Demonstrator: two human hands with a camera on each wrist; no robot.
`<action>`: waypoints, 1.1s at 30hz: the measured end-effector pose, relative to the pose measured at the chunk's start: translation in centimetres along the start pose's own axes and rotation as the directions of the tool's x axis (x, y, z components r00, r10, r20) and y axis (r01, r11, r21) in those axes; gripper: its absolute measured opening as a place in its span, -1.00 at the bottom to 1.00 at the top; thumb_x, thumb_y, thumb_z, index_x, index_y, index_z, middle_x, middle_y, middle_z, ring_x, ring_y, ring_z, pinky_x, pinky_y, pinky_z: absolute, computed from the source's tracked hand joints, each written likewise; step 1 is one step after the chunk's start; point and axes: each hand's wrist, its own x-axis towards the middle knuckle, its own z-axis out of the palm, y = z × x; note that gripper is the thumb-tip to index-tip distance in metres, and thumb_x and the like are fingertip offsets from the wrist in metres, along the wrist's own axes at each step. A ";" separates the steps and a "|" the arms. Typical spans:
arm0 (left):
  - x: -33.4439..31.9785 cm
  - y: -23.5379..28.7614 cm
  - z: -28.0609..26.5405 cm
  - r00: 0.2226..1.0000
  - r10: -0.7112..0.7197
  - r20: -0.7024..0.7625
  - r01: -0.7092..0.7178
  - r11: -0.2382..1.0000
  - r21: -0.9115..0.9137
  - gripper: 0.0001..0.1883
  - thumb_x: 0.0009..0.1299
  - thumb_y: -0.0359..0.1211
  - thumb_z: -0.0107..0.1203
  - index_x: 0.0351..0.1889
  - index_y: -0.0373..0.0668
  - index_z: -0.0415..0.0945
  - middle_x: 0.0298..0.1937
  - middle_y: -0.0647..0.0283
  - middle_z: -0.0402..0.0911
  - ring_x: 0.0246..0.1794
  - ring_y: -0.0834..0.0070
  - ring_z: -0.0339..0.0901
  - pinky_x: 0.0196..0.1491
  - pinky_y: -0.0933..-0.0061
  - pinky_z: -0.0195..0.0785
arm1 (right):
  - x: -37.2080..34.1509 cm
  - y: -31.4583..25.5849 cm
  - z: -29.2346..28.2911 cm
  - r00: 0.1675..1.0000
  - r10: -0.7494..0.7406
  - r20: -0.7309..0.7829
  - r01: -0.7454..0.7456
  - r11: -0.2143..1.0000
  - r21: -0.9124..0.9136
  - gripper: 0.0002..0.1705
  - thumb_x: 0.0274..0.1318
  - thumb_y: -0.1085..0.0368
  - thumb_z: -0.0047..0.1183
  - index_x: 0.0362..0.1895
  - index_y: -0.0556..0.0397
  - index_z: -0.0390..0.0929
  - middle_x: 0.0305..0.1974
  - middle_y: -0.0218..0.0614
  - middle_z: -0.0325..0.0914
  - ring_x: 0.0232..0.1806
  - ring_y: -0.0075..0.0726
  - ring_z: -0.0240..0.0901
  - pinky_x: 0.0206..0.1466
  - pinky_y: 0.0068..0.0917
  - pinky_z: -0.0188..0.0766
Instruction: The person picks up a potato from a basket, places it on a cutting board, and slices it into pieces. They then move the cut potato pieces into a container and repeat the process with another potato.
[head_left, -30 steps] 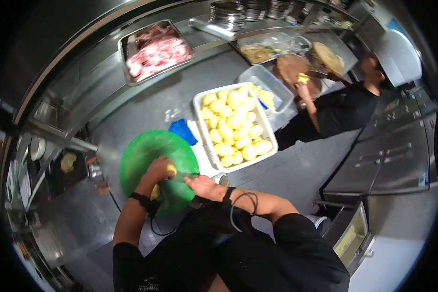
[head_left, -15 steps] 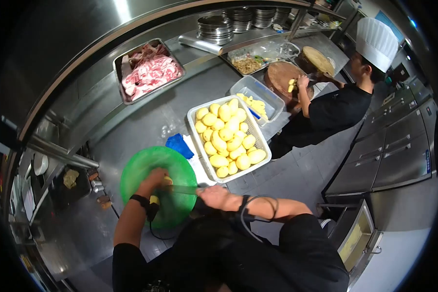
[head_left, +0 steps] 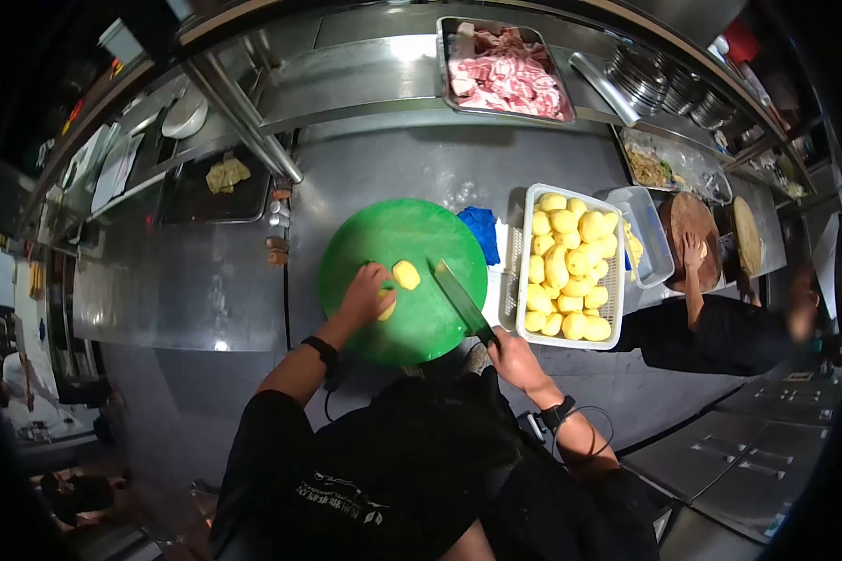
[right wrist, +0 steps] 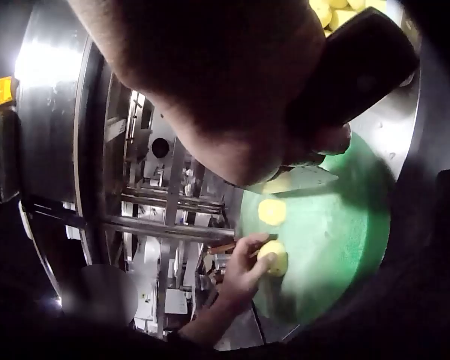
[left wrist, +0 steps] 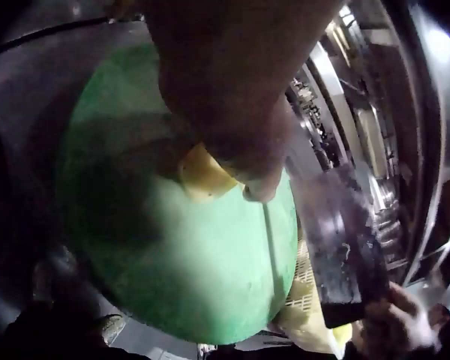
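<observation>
Commercial kitchen, chopping board, steel counter, probably pans

On the board a potato piece is lying, and to the right, between board and basket, a cloth is lying.

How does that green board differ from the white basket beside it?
The green board is round and flat, while the white basket is rectangular with raised sides. The board carries only a few potato pieces; the basket is heaped with many potatoes. Both bear yellow potato.
</observation>
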 end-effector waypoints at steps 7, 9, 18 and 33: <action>-4.3 1.0 -1.3 0.990 0.073 0.119 -0.074 0.997 -0.001 -0.30 0.15 -0.32 0.38 0.33 -0.23 0.53 0.41 0.01 0.47 0.42 -0.04 0.37 0.47 0.00 0.33 | 3.6 -3.8 3.8 0.993 -0.069 0.091 0.075 0.996 -0.057 -0.59 0.40 0.34 0.12 0.22 0.30 0.45 -0.40 0.33 0.65 -0.27 0.51 0.66 -0.13 0.30 0.57; -4.4 0.7 -1.9 0.990 0.061 0.128 -0.056 0.998 -0.038 -0.30 0.16 -0.35 0.39 0.33 -0.25 0.52 0.41 -0.01 0.46 0.43 -0.06 0.36 0.47 0.00 0.33 | 3.8 -4.2 4.8 0.993 -0.060 0.106 0.066 0.996 -0.052 -0.58 0.40 0.33 0.12 0.23 0.31 0.45 -0.39 0.31 0.66 -0.26 0.52 0.66 -0.12 0.30 0.58; -6.1 3.0 0.0 0.954 -0.188 -0.233 0.167 0.980 -0.107 -0.43 0.27 -0.34 0.48 0.22 -0.25 0.52 0.23 -0.04 0.49 0.28 -0.08 0.45 0.35 0.01 0.42 | 3.1 -4.6 7.2 0.988 0.008 0.152 0.018 0.985 -0.171 -0.56 0.41 0.29 0.15 0.25 0.26 0.43 -0.32 0.32 0.69 -0.21 0.56 0.66 -0.09 0.35 0.59; -6.2 1.7 -0.9 0.956 0.115 -0.269 -0.130 0.991 -0.040 -0.80 0.36 -0.50 0.31 -0.09 -0.24 0.60 0.03 0.09 0.61 0.10 0.03 0.54 0.20 0.06 0.48 | 3.3 -11.9 5.9 0.974 -0.024 0.226 0.076 0.971 -0.228 -0.66 0.38 0.37 0.11 0.15 0.26 0.47 -0.26 0.30 0.70 -0.13 0.54 0.66 -0.07 0.30 0.59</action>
